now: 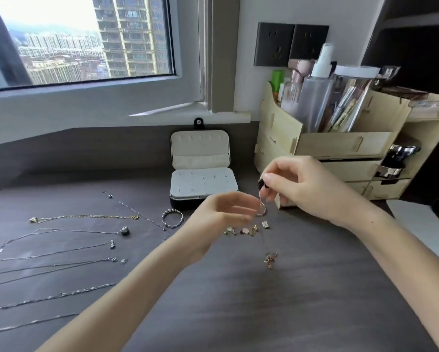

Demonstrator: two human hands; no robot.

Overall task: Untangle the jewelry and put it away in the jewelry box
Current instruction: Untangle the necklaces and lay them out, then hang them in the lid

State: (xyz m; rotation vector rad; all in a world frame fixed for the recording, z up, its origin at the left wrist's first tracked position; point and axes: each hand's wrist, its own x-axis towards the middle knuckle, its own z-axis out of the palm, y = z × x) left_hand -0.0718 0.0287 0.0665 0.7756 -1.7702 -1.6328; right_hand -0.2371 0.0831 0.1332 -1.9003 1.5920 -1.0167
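The cream jewelry box point(203, 174) stands open at the back of the dark table, with small studs on its insert. My right hand point(307, 185) pinches a small dark pendant point(261, 183) above the table, and a thin chain point(264, 235) hangs from it down to a gold tangle point(270, 259). My left hand point(223, 212) is raised beside it with fingers curled near the chain and a silver ring point(262, 209); whether it holds either is unclear. Several small charms point(249, 229) lie under the hands. Several necklaces point(61, 245) lie stretched out on the left.
A beaded silver bracelet point(172, 217) lies in front of the box. A wooden organizer point(335, 151) with bottles and drawers stands at the back right. A white object point(421, 224) sits at the right edge. A window ledge runs behind the table.
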